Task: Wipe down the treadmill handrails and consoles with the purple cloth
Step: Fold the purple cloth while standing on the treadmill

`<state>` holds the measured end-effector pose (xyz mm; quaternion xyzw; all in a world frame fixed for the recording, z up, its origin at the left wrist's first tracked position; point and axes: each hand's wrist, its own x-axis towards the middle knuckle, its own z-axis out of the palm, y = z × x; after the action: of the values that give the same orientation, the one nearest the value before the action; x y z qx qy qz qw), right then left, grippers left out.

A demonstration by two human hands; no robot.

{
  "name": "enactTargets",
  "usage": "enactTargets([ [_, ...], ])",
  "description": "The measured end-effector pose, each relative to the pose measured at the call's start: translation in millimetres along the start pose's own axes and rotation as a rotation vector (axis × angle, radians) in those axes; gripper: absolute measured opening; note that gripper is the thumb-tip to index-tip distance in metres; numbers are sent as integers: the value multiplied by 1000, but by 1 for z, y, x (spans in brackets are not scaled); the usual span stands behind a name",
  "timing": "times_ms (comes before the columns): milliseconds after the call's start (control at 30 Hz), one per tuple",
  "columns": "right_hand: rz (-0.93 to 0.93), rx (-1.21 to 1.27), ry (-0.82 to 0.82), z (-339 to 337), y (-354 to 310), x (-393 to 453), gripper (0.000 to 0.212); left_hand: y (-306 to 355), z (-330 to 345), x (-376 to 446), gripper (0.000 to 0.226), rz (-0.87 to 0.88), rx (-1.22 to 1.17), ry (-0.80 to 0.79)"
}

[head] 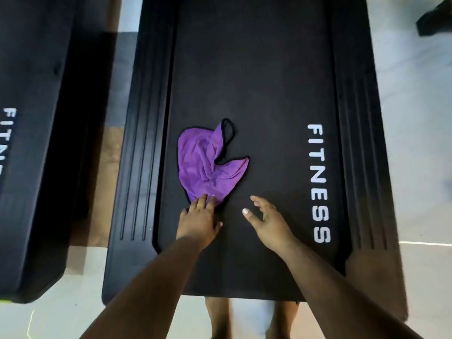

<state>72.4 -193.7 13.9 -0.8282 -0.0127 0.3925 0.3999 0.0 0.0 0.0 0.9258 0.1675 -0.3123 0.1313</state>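
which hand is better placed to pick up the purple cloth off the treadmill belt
Left. The left hand already rests its fingers on the near edge of the purple cloth, so it probably only needs to curl them. The right hand hovers open beside it, off the cloth.

Second black machine deck (36,143) lies at left, parallel, white lettering partly cut off by the frame edge. Pale floor (415,143) between and around. Dark object (435,18) at upper right, possibly a shoe; too cropped to tell.

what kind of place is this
Most likely a gym: a treadmill belt printed with FITNESS lettering, a second treadmill alongside, and a purple cloth under the left hand.
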Motion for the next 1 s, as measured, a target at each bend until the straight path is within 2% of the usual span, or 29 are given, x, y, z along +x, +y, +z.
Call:
enactTargets([
  [67,-7,-27,-23,9,26,24,58,-1,25,33,88,10,96,6],
  [133,-8,-44,-40,15,46,38,55,-6,40,57,84,6,169,14],
  [233,-38,-33,8,18,61,44,50,-7,40,72,44,59,256,85],
  [300,-77,-38,43,12,57,38,48,-6,23,66,32,80,184,149],
  [367,-176,-95,87,5,42,27,51,-3,1,50,31,104,-1,219],
  [500,-422,-255,153,-24,-33,-18,70,15,-68,-12,47,286,-308,259],
  [567,-499,-345,131,-43,-78,-49,71,26,-113,-48,44,383,-379,236],
  [667,-517,-404,126,-77,-135,-109,51,43,-185,-110,38,456,-390,217],
  [833,-456,-375,350,-144,-198,-241,22,77,-284,-233,30,487,-391,348],
  [933,-436,-235,438,-175,-211,-312,17,101,-322,-299,27,532,-359,485],
  [1000,-473,-98,412,-189,-223,-354,19,122,-342,-338,27,605,-363,529],
])
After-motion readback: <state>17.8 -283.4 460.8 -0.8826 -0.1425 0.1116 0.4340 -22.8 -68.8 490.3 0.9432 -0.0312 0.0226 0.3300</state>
